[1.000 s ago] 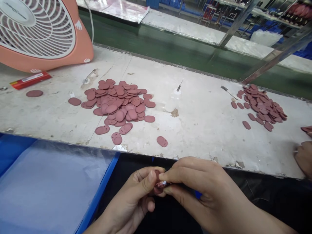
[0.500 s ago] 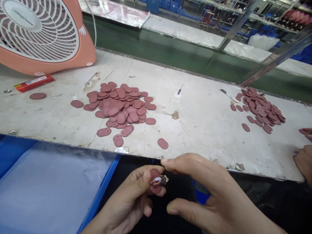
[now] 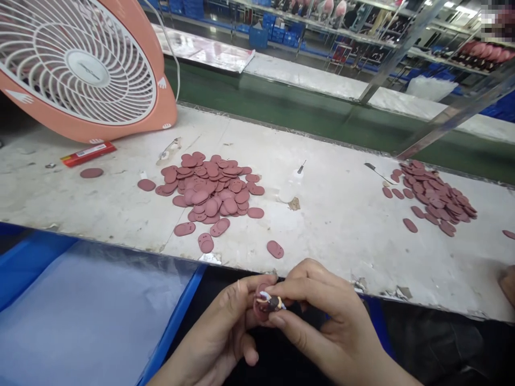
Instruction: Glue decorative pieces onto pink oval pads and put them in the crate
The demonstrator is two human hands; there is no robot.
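Observation:
My left hand (image 3: 217,327) holds a small oval mauve rubber piece (image 3: 261,305) between thumb and fingers, low at the table's front edge. A tiny dark-and-white figure (image 3: 271,303) sits on that piece. My right hand (image 3: 322,316) pinches the figure and piece from the right, and its fingertips partly hide them. Beyond the hands lies a large heap of similar oval pieces (image 3: 209,195), with a few strays nearer me. A second, smaller heap (image 3: 436,201) lies on the right.
A peach-coloured fan (image 3: 84,69) stands at the table's far left, by a red packet (image 3: 88,154). A white bottle (image 3: 290,185) and a blade (image 3: 376,172) lie mid-table. A blue bin with clear plastic (image 3: 88,316) sits left of me. A co-worker's hand (image 3: 507,284) shows at the right edge.
My right hand has closed in from its spread position and now pinches the small figure. The view has tilted and shifted, so the table items sit lower and further right.

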